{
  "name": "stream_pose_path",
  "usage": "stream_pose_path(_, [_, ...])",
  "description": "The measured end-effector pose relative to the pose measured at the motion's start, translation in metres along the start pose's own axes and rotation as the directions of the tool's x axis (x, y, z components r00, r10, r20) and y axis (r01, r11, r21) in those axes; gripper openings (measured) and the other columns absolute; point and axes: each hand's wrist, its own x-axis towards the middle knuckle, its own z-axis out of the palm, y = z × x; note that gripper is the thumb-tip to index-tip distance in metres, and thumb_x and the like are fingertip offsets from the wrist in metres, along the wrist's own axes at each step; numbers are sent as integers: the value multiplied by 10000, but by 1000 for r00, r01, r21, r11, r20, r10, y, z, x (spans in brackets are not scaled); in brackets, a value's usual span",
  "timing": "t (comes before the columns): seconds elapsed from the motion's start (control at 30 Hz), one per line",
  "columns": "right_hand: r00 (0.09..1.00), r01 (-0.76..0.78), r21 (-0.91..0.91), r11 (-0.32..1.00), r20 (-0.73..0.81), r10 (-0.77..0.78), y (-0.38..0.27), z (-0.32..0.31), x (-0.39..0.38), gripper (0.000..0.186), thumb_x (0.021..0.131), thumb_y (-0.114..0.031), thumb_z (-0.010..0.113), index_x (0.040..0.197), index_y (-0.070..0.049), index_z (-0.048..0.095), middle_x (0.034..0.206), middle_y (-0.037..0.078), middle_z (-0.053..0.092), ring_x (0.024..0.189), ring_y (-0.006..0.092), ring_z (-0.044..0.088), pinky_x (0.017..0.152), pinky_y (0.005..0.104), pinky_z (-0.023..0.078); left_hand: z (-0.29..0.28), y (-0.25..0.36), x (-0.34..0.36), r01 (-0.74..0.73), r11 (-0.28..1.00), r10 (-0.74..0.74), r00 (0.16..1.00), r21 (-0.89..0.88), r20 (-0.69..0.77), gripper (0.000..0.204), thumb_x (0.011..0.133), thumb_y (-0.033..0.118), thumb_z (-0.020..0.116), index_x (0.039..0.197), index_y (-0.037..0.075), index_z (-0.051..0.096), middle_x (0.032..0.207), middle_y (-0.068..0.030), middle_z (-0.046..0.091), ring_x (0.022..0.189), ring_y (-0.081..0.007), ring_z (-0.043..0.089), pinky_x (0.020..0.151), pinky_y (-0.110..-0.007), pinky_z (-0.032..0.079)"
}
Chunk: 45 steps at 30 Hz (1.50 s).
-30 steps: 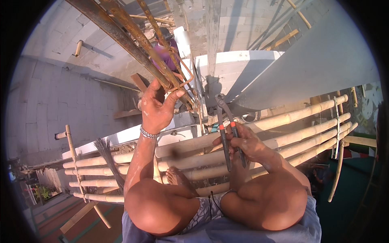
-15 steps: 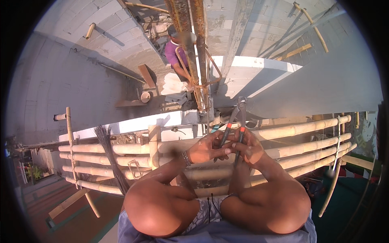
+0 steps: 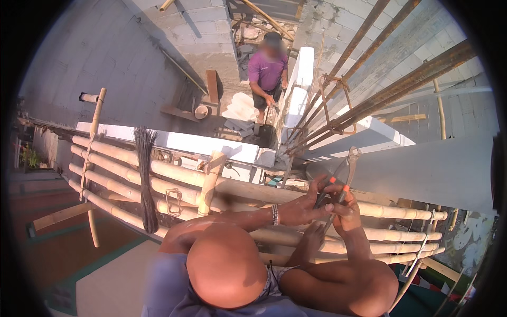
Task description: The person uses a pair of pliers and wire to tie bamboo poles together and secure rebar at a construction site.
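A pair of steel pincers [image 3: 352,157] with dark handles and orange bands points away from me, its head near the foot of the rebar. My left hand [image 3: 302,209], with a beaded bracelet at the wrist, has its fingers closed on the left handle. Around the right handle wrap the fingers of my right hand [image 3: 346,212]. Both hands are close together above the bamboo poles [image 3: 274,238], in front of my bent knees. Beyond them rises a rusty rebar column [image 3: 417,79] with square stirrups [image 3: 343,128].
A bundle of dark tie wire [image 3: 145,179] hangs over the bamboo at left, beside a bent metal loop [image 3: 173,202]. Below, a person in a purple shirt [image 3: 265,71] stands near pale blocks [image 3: 240,108] and a bucket [image 3: 201,111]. White block walls [image 3: 195,143] run past the scaffold.
The view has swung, so the rebar column now stands farther right and the person below is in full sight. Both hands have moved right with the pincers still held.
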Motion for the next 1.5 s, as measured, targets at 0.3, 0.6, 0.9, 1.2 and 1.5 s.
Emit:
stream_pose_path(0.3, [998, -61, -4, 998, -21, 61, -37, 12, -10, 728, 616, 121, 461, 1325, 39, 609, 1319, 203, 632, 1138, 311, 672, 968, 410, 567, -24, 23, -1, 159, 959, -115, 975, 236, -192, 573, 1021, 322, 636, 1466, 33, 419, 1075, -157, 717, 823, -218, 691, 754, -367, 546])
stream_pose_path(0.6, [973, -124, -26, 992, 191, 126, -72, 49, -13, 586, 672, 16, 625, 1257, 34, 594, 1366, 284, 589, 1244, 434, 620, 1005, 482, 550, -64, 75, -4, -130, 766, 573, 583, 630, -576, 445, 951, 195, 706, 1326, 0, 565, 1261, -197, 616, 1105, -315, 639, 938, -400, 506])
stream_pose_path(0.9, [949, -114, -56, 992, 290, 125, -82, 46, -15, 409, 789, -76, 694, 1182, 10, 620, 1413, 258, 564, 1292, 416, 592, 1050, 476, 512, -72, 98, 10, -271, 861, 477, 721, 429, -502, 371, 977, 170, 675, 1294, -7, 600, 1185, -185, 669, 1106, -294, 658, 980, -395, 497])
stream_pose_path(1.2, [920, -82, -77, 994, 377, 105, -105, 60, -20, 267, 911, -129, 647, 1148, -7, 632, 1475, 263, 512, 1330, 427, 554, 1101, 525, 457, -79, 100, 23, -349, 908, 418, 769, 231, -484, 358, 962, 187, 720, 1246, -10, 626, 1116, -146, 719, 1064, -208, 675, 932, -353, 521])
stream_pose_path(1.5, [897, -304, 82, 949, 360, 256, -131, 73, -32, 370, 833, 7, 559, 1203, 29, 570, 1462, 363, 464, 1303, 533, 534, 1013, 614, 520, -82, 96, 22, -387, 881, 473, 750, 273, -462, 366, 1013, 240, 657, 1253, -32, 609, 1096, -155, 733, 1018, -179, 685, 893, -329, 530])
